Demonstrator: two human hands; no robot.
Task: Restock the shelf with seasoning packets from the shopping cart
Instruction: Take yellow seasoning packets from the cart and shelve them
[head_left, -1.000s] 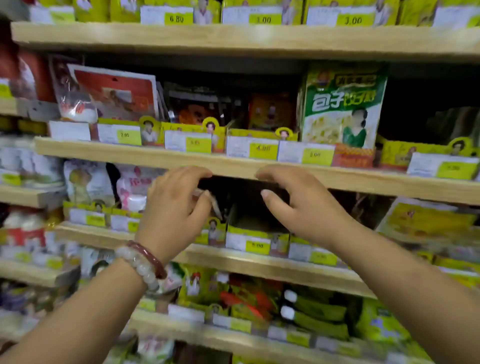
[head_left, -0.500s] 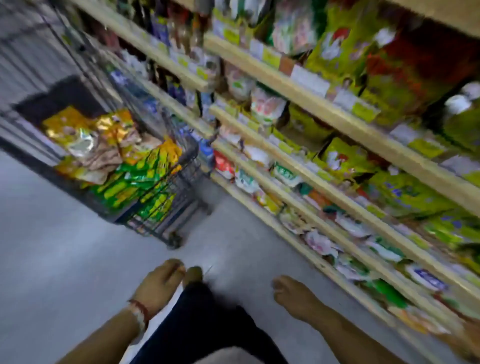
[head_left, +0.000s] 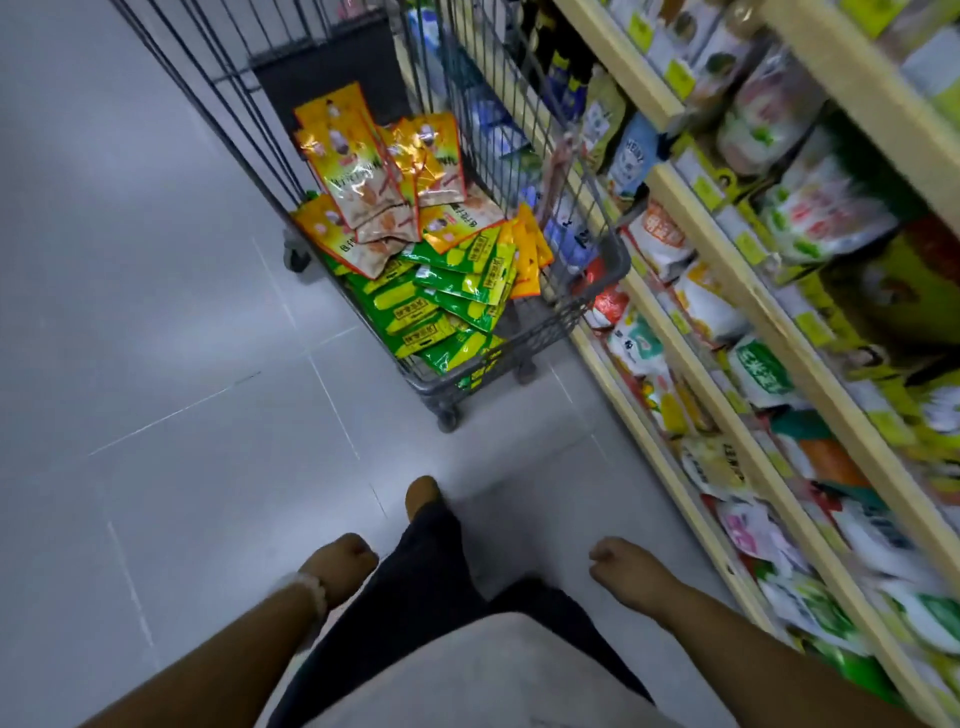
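Note:
A grey wire shopping cart (head_left: 602, 270) stands ahead of me in the aisle, against the shelf. Inside it lie several orange-yellow seasoning packets (head_left: 363, 171) on top of a heap of green-and-yellow packets (head_left: 447, 306). My left hand (head_left: 340, 569), with a bead bracelet at the wrist, hangs low beside my leg with fingers loosely curled and holds nothing. My right hand (head_left: 621, 566) hangs the same way on the other side, also empty. Both hands are well short of the cart.
Wooden shelves (head_left: 727, 291) full of packets with yellow price tags run along the right side. Grey floor tiles (head_left: 156, 312) stretch out to the left of the cart. My dark trouser leg (head_left: 436, 561) and foot (head_left: 422, 496) point toward the cart.
My hands left the shelf and dropped to my sides. My view swung from the shelf down to the floor and cart, which is now closer and more centred.

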